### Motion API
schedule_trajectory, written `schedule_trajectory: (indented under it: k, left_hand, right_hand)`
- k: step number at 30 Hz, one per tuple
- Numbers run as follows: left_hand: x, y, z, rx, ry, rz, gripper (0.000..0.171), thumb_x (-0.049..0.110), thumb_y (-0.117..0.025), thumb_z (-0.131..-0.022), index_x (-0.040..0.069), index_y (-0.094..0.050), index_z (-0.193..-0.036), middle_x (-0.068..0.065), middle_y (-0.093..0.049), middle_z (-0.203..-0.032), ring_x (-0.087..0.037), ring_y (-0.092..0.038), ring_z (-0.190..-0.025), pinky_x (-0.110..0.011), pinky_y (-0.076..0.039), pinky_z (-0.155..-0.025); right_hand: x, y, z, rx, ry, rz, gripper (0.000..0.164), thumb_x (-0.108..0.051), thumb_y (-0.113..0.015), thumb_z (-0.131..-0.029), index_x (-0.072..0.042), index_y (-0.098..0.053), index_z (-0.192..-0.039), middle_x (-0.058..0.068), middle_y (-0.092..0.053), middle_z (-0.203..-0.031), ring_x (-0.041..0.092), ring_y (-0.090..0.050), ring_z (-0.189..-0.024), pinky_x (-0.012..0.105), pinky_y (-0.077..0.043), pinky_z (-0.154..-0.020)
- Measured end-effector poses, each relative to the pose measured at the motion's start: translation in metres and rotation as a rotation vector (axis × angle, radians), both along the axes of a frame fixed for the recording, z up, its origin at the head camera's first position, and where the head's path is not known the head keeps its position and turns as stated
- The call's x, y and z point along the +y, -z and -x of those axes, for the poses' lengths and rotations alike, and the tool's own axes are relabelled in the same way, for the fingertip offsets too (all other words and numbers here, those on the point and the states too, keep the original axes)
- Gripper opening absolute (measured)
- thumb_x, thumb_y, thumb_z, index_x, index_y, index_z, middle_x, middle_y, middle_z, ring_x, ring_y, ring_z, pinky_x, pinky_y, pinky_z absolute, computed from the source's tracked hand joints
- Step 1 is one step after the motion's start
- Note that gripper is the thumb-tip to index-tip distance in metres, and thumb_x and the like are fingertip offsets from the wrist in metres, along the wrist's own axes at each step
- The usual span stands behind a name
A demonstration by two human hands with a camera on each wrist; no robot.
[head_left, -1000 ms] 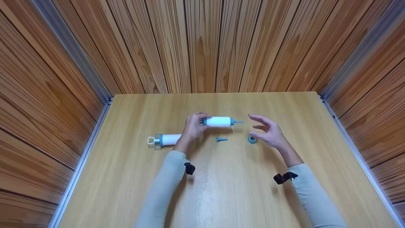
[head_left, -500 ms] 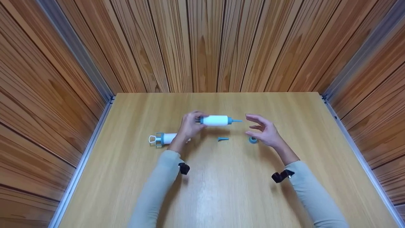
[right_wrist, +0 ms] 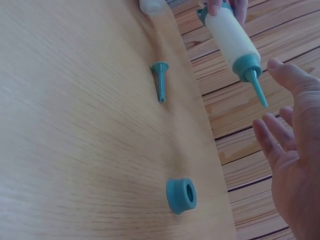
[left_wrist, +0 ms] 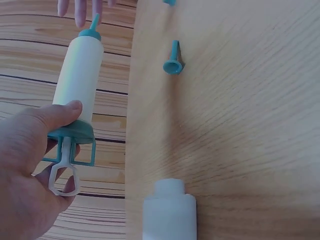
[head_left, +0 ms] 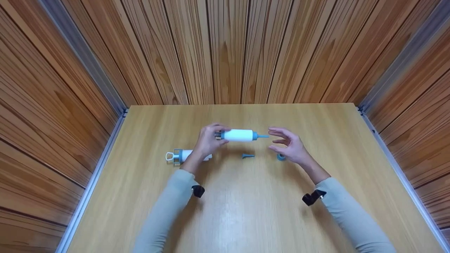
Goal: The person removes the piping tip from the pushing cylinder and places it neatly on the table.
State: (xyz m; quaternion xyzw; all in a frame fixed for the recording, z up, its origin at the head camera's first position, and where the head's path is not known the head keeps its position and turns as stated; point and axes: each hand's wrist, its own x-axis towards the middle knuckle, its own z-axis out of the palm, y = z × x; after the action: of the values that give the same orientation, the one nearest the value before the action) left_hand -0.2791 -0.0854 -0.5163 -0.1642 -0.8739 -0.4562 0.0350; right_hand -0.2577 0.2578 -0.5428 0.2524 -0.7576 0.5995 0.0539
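Note:
My left hand [head_left: 210, 139] grips a white syringe-like dispenser [head_left: 239, 135] by its teal collar, thumb across the barrel, holding it level above the table. Its thin teal nozzle [right_wrist: 257, 89] points toward my right hand [head_left: 290, 145]. That hand hovers with fingers and thumb spread apart, close to the nozzle tip and holding nothing. At the dispenser's rear, a white ring handle [left_wrist: 64, 180] shows beside the left palm. Below on the table lie a loose teal nozzle [right_wrist: 160, 81] and a teal ring cap [right_wrist: 181, 195], the latter partly hidden by the right hand in the head view.
A second white dispenser [head_left: 187, 154] with a teal collar and ring handle lies at the left, partly behind the left forearm; its bare white neck [left_wrist: 169, 186] shows in the left wrist view. Wood-plank walls [head_left: 225, 52] bound the table's back and sides.
The left hand has shifted slightly left with the dispenser, uncovering more of the second one. The right hand has also moved slightly left, staying near the nozzle tip.

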Motion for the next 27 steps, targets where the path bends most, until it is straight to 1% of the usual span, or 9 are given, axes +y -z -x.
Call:
schedule_trajectory:
  k: [6, 11, 14, 18, 22, 27]
  left_hand:
    - [-0.002, -0.007, -0.011, 0.031, 0.025, -0.015, 0.036, 0.006, -0.089, -0.096, 0.011, -0.084, -0.132, -0.013, -0.078, -0.143, -0.037, -0.071, -0.14, -0.056, -0.056, -0.124]
    - [-0.003, -0.011, -0.021, 0.053, 0.032, -0.03, 0.037, 0.007, -0.09, -0.095, 0.011, -0.084, -0.131, -0.012, -0.078, -0.142, -0.036, -0.072, -0.14, -0.056, -0.056, -0.125]
    - [-0.004, -0.014, -0.027, 0.063, 0.04, -0.028, 0.037, 0.007, -0.09, -0.095, 0.012, -0.084, -0.132, -0.012, -0.078, -0.143, -0.036, -0.072, -0.14, -0.055, -0.056, -0.124]
    - [-0.005, -0.016, -0.036, 0.067, 0.064, -0.015, 0.037, 0.007, -0.089, -0.097, 0.012, -0.083, -0.133, -0.012, -0.077, -0.144, -0.036, -0.071, -0.142, -0.055, -0.057, -0.124]
    - [-0.006, -0.015, -0.043, 0.083, 0.074, -0.022, 0.037, 0.007, -0.089, -0.096, 0.011, -0.083, -0.132, -0.012, -0.077, -0.144, -0.036, -0.071, -0.142, -0.055, -0.057, -0.123]
    - [-0.007, -0.014, -0.052, 0.109, 0.064, -0.021, 0.036, 0.006, -0.089, -0.096, 0.01, -0.084, -0.131, -0.012, -0.078, -0.142, -0.036, -0.073, -0.139, -0.055, -0.06, -0.12]
  right_hand:
    - [-0.006, -0.004, -0.007, 0.041, -0.014, 0.029, 0.061, 0.021, -0.08, -0.089, 0.014, -0.062, -0.147, -0.021, -0.072, -0.144, 0.008, -0.073, -0.135, 0.023, -0.064, -0.104]
    - [-0.009, -0.005, -0.012, 0.057, -0.029, 0.066, 0.061, 0.023, -0.079, -0.089, 0.016, -0.06, -0.146, -0.02, -0.074, -0.142, 0.007, -0.075, -0.133, 0.023, -0.065, -0.103]
    - [-0.01, -0.007, -0.016, 0.063, -0.031, 0.067, 0.06, 0.023, -0.078, -0.089, 0.017, -0.06, -0.146, -0.02, -0.074, -0.142, 0.006, -0.075, -0.132, 0.022, -0.065, -0.103]
    - [-0.013, -0.01, -0.021, 0.05, -0.024, 0.041, 0.059, 0.02, -0.079, -0.091, 0.014, -0.062, -0.147, -0.021, -0.073, -0.142, 0.008, -0.075, -0.133, 0.02, -0.063, -0.103]
    - [-0.015, -0.012, -0.026, 0.015, -0.01, 0.013, 0.058, 0.017, -0.081, -0.091, 0.011, -0.064, -0.146, -0.021, -0.074, -0.14, 0.01, -0.076, -0.131, 0.018, -0.063, -0.102]
    - [-0.019, -0.012, -0.033, -0.026, -0.019, 0.016, 0.054, 0.016, -0.081, -0.092, 0.012, -0.065, -0.144, -0.019, -0.075, -0.138, 0.02, -0.078, -0.129, 0.023, -0.065, -0.102]
